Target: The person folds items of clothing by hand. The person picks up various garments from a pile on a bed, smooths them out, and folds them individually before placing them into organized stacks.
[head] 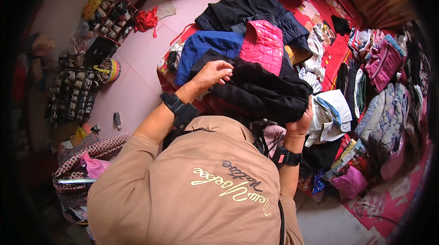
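Observation:
A black cloth garment (264,90), folded over on itself, lies across the front of the clothes pile. My right hand (301,118) grips its right end from below. Above its left end is my left hand (214,73), fingers curled; whether it pinches any cloth cannot be told. Just beyond lie a blue garment (211,46) and a pink quilted garment with shiny marks (262,46). Behind them spreads a dark quilted jacket (291,28). A white garment with a light blue part (329,114) is next to my right hand.
Rows of folded clothes (380,97) stand at the right on a red patterned sheet (332,53). Shoe racks (77,90), a striped basket (111,70), a red cloth (146,19) and a single shoe (117,120) are on the left. A clothes-filled container (73,190) stands at lower left.

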Demonstrator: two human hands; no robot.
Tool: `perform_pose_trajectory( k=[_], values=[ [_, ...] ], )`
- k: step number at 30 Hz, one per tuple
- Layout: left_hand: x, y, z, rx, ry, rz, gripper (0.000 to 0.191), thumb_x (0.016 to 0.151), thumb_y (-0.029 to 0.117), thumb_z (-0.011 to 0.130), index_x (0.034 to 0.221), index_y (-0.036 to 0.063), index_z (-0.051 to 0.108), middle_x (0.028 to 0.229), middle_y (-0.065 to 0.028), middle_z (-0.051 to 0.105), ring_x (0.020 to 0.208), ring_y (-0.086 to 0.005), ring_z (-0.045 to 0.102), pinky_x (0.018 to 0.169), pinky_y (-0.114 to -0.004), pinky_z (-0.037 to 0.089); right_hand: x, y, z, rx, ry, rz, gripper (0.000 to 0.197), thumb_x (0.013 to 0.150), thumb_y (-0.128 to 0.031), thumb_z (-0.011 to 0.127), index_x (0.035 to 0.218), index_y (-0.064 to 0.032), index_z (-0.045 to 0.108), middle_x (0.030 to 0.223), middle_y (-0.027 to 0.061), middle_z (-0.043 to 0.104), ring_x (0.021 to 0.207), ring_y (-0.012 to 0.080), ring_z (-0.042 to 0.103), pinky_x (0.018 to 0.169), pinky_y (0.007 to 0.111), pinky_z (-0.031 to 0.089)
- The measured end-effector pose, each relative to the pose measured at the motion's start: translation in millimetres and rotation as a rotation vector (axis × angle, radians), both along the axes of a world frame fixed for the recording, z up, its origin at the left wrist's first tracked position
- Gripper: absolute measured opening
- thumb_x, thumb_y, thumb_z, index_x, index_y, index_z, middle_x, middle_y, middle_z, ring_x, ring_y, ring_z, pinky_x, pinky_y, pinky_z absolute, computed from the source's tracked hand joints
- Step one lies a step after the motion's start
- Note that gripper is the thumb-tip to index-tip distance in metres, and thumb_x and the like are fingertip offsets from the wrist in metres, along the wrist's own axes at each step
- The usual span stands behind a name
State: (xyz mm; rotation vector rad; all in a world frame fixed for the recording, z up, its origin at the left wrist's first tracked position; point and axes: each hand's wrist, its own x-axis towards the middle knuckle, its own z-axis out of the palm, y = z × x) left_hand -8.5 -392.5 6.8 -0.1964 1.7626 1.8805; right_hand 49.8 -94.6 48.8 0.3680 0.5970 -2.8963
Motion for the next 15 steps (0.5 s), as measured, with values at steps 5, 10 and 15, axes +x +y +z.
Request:
perform_pose_trajectory(
  k=[5, 10, 15],
  values=[
    [-16, 8, -23, -0.184, 0.061, -0.088, 0.025, 0.082, 0.016, 0.061, 0.104, 0.0037, 0.057, 0.091, -0.0031, 0.060, 0.080, -0.0093, 0.056, 0.066, -0.023, 0.048, 22, 31, -18, -0.048, 0.072, -0.045, 0.046, 0.095, -0.034, 0.030, 0.124, -0.0016, 0.046, 0.126, 0.0162, 0.048, 0.114, 0.0323, 0.047, 0.101, 0.044, 0.032],
    [-44, 46, -59, -0.297, 0.447, -0.214, 0.034, 0.076, 0.019, 0.063, 0.104, 0.0013, 0.057, 0.096, -0.0142, 0.062, 0.091, -0.0229, 0.060, 0.082, -0.032, 0.047, 35, 30, -7, -0.018, 0.040, -0.073, 0.046, 0.096, -0.035, 0.031, 0.123, -0.0016, 0.047, 0.123, 0.0147, 0.051, 0.114, 0.0302, 0.047, 0.103, 0.043, 0.030],
    [-72, 98, -31, -0.390, 0.785, -0.536, 0.058, 0.071, 0.016, 0.063, 0.124, 0.0035, 0.043, 0.118, -0.0192, 0.051, 0.110, -0.0288, 0.050, 0.094, -0.036, 0.039, 50, 24, 11, 0.092, -0.025, -0.126, 0.044, 0.096, -0.032, 0.030, 0.124, -0.0006, 0.045, 0.124, 0.0145, 0.050, 0.115, 0.0290, 0.047, 0.102, 0.041, 0.032]
  ],
)
